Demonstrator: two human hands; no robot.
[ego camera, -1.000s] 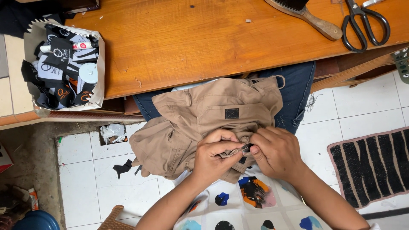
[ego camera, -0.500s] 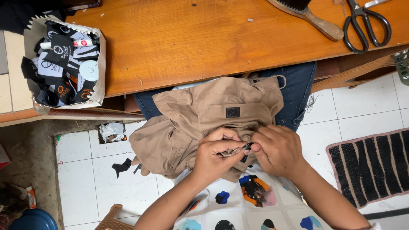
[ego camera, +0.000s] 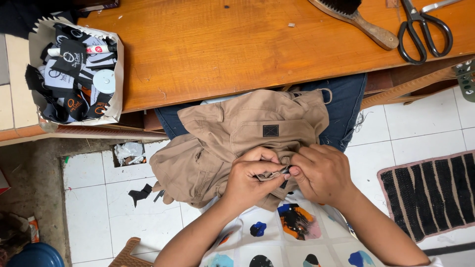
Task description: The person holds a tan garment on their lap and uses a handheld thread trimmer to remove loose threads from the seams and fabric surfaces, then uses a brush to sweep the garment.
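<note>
Far left, bottom corner: blue tub [ego camera: 29,256], only partly in view, on bare concrete floor. Above it a white cardboard box [ego camera: 116,81] w/ jagged torn rim sits at the left end of the wooden table [ego camera: 237,44], stuffed w/ black & white fabric labels [ego camera: 69,59] plus a small white round disc [ego camera: 104,80]. Below the box, white tile floor [ego camera: 99,217]; crumpled paper [ego camera: 127,152] in a gap where a tile is missing, black cloth scrap [ego camera: 141,194] a bit lower. Centre: tan garment [ego camera: 232,138], looks like trousers or a jacket, bunched on the person's lap over blue jeans [ego camera: 346,109], upper edge just under the table's front edge, small dark square patch [ego camera: 270,130] on its pocket flap. Left hand [ego camera: 250,180] clenched round a fold of the tan cloth at its lower edge, thumb & forefinger pinching it; a thin dark thing sticks out betw. the two hands, too small to tell what. Right hand [ego camera: 321,173] touching the left, fingertips pinched on the same fold, other fingers curled in. Both forearms come up from the bottom over a white shirt [ego camera: 277,242] w/ coloured prints. Right side: wooden-handled brush [ego camera: 363,22] on the table top, black scissors [ego camera: 423,29] just beside it, blades partly cut off by the frame. Lower right on the tiles, black & pink-edged floor mat [ego camera: 430,198].
</note>
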